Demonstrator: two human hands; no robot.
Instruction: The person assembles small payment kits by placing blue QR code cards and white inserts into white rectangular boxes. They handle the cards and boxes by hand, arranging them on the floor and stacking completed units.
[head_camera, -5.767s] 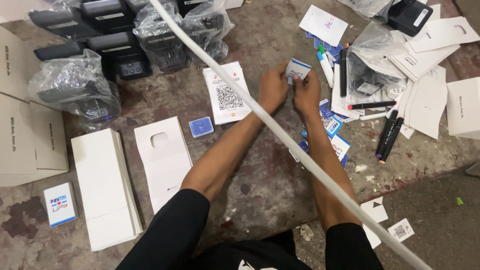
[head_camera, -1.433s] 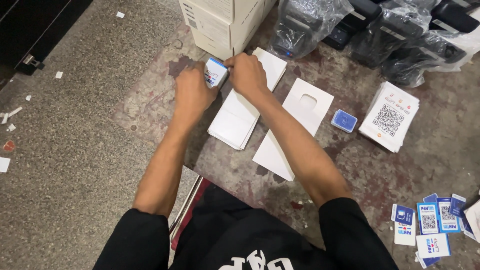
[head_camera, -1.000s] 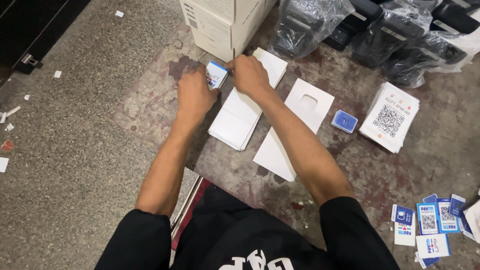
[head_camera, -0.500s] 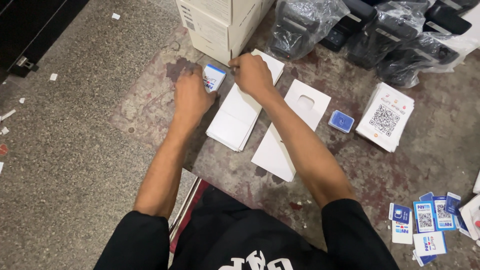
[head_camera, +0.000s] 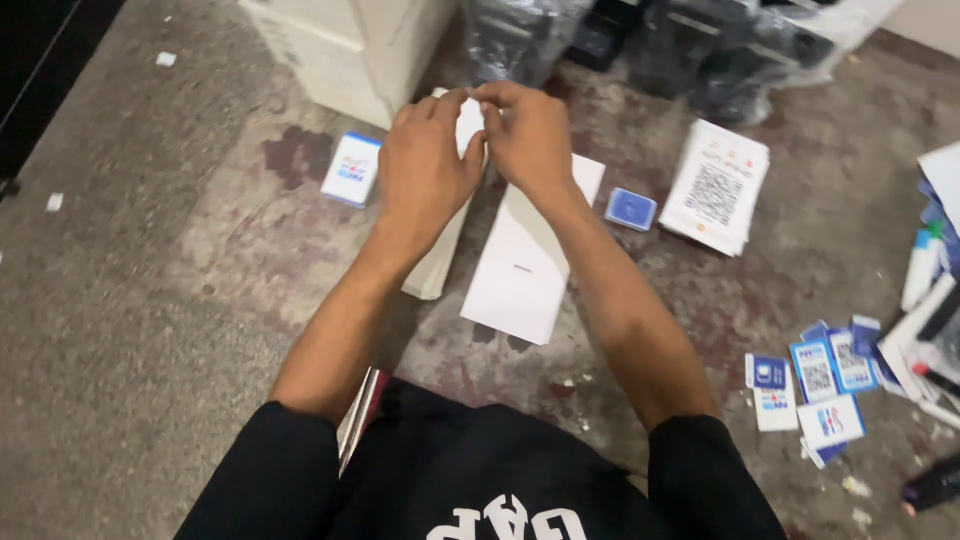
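Nearby, white boxes (head_camera: 350, 50), blue card (head_camera: 352, 168), leaflets (head_camera: 718, 186)

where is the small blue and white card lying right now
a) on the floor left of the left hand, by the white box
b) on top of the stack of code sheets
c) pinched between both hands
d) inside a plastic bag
a, the small blue and white card lies flat on the floor, left of the left hand and beside the white box.
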